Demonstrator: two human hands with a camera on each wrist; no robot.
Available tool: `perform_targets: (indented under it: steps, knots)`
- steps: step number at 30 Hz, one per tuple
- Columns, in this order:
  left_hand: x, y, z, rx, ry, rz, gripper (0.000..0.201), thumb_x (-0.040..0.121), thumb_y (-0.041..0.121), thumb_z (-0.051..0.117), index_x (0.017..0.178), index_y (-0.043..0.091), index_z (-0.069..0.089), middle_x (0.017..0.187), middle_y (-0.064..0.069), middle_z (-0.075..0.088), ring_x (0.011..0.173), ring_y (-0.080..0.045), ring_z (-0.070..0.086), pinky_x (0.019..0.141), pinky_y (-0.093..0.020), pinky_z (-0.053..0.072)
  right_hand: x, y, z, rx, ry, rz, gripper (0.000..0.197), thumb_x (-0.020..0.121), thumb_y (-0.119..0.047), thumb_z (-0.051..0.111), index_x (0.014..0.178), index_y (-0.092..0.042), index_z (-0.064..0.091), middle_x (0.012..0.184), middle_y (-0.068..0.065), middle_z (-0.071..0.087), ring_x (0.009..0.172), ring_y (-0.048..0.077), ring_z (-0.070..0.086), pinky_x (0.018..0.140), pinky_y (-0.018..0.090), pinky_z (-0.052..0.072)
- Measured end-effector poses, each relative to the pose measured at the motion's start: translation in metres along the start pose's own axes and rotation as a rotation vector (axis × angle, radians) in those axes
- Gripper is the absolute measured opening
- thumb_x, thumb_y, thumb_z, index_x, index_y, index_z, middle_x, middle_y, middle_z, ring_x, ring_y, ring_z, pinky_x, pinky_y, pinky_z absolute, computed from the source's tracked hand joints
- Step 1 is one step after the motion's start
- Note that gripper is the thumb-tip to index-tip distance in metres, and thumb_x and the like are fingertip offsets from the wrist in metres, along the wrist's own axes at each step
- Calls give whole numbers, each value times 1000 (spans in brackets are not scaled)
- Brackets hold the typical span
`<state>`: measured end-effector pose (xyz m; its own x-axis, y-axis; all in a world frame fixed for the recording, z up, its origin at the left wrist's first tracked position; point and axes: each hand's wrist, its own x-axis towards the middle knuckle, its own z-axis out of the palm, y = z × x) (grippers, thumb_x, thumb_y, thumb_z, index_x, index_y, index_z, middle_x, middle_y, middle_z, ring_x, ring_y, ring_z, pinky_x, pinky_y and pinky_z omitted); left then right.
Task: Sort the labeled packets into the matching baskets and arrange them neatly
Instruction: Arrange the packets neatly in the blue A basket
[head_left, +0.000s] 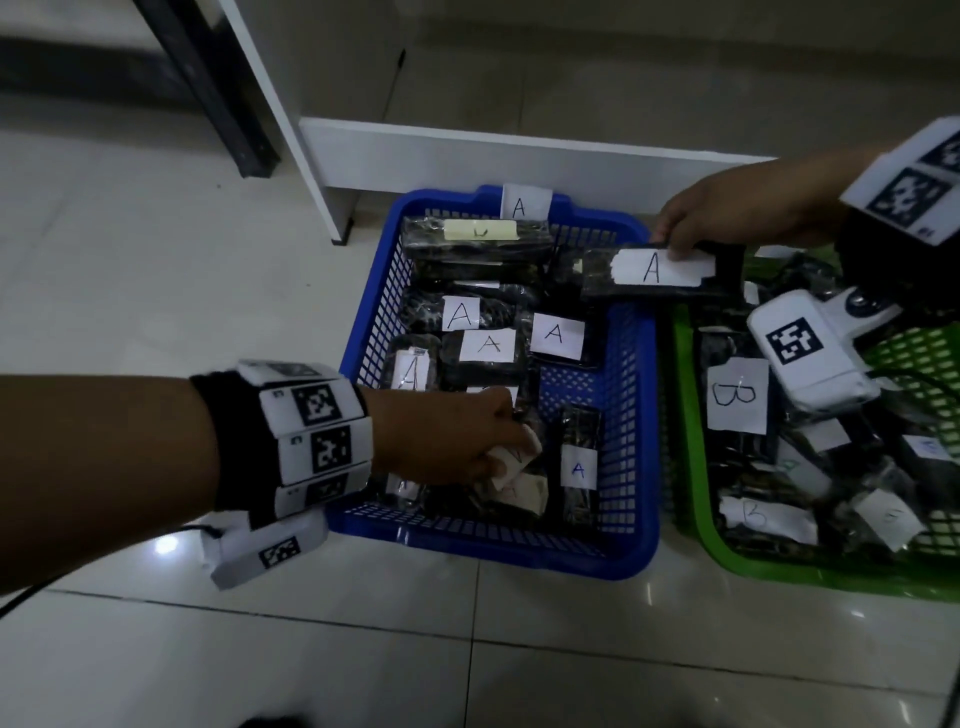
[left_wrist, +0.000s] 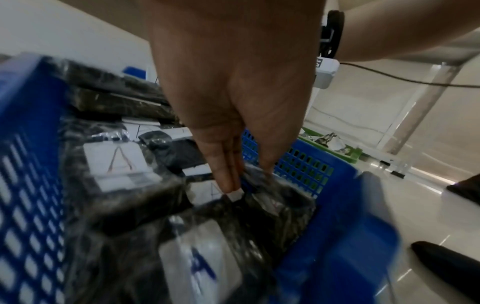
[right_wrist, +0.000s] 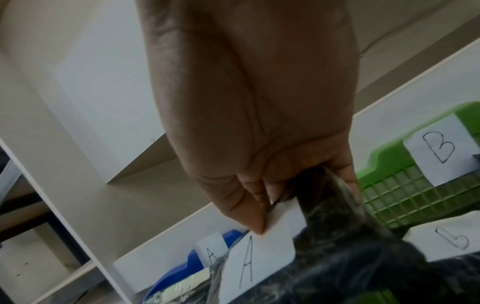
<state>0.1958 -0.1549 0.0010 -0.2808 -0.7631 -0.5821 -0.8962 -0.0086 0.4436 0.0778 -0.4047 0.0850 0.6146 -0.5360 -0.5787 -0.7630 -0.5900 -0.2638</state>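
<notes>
Packets: right hand (head_left: 727, 213) fingers pinch one A packet (head_left: 660, 274); left hand (head_left: 447, 434) grips another in blue basket (head_left: 636, 467).

blue basket (head_left: 641, 415) & green basket (head_left: 698, 512): perforated plastic; packets (head_left: 662, 283): glossy film w/ paper labels; floor (head_left: 156, 260): glossy tile.

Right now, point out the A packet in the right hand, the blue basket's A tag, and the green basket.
A packet (head_left: 653, 268): head view, on its white label.
Blue basket's A tag (head_left: 524, 202): head view, middle of the paper.
Green basket (head_left: 727, 551): head view, near rim.
</notes>
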Motion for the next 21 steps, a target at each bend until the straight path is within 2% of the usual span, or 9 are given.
perform_targets:
  steps: [2, 3, 4, 6, 8, 11, 14, 18, 21]
  knots:
    - [9, 0, -8, 71, 4, 8, 57, 98, 29, 44, 148, 32, 18, 137, -2, 33, 106, -9, 43, 90, -25, 42, -1, 5, -3, 74, 7, 38, 19, 89, -8, 51, 105, -8, 61, 94, 4, 58, 78, 19, 53, 63, 28, 41]
    - [14, 2, -12, 133, -18, 7, 62, 97, 29, 45, 150, 30, 13, 140, -4, 30, 109, -13, 43, 91, -27, 43, -2, 8, -4, 100, -5, 55, 17, 89, -7, 51, 103, -8, 61, 90, 5, 58, 73, 18, 53, 61, 28, 41]
    - [20, 5, -15, 195, -61, 3, 66, 96, 30, 47, 151, 30, 10, 145, -6, 23, 119, -18, 41, 97, -31, 43, -3, 9, -4, 108, -20, 67, 16, 89, -6, 50, 102, -7, 61, 88, 5, 58, 71, 19, 52, 59, 28, 41]
    - [31, 12, -18, 259, -172, -4, 72, 94, 28, 51, 151, 33, 7, 155, -4, 8, 137, -26, 23, 109, -41, 34, -5, 11, -4, 101, -49, 82, 15, 89, -5, 50, 100, -6, 60, 86, 8, 58, 70, 20, 53, 57, 29, 41]
    - [38, 17, -19, 294, -222, 8, 69, 93, 25, 53, 150, 33, 15, 157, -2, 8, 141, -27, 15, 113, -47, 28, -4, 10, -3, 88, -41, 84, 14, 89, -7, 50, 99, -5, 60, 88, 10, 57, 72, 22, 52, 58, 30, 42]
    - [39, 16, -24, 282, -183, 16, 58, 90, 26, 60, 143, 28, 36, 147, -6, 26, 133, -27, 29, 108, -41, 33, -4, 9, 0, 76, -1, 69, 16, 89, -10, 52, 100, -5, 61, 95, 12, 56, 77, 22, 51, 63, 31, 41]
    - [26, 7, -32, 192, -77, -36, 40, 88, 28, 63, 126, 23, 52, 127, -4, 39, 113, -21, 46, 88, -29, 41, -4, 7, 3, 53, -4, 40, 19, 89, -14, 53, 104, -6, 62, 102, 11, 59, 85, 23, 53, 72, 32, 41]
    - [10, -10, -32, 81, 16, -159, 27, 92, 37, 55, 114, 21, 50, 114, -5, 49, 99, -22, 52, 82, -33, 46, -5, 3, 4, 2, -10, -7, 19, 90, -18, 53, 104, -8, 61, 102, 9, 59, 87, 21, 52, 70, 29, 39]
    - [6, -19, -23, 13, 34, -204, 23, 95, 36, 49, 108, 17, 49, 109, -9, 55, 93, -22, 52, 76, -30, 42, -6, -1, 6, -65, 1, -35, 15, 91, -22, 53, 101, -13, 61, 99, 4, 59, 81, 16, 52, 67, 24, 38]
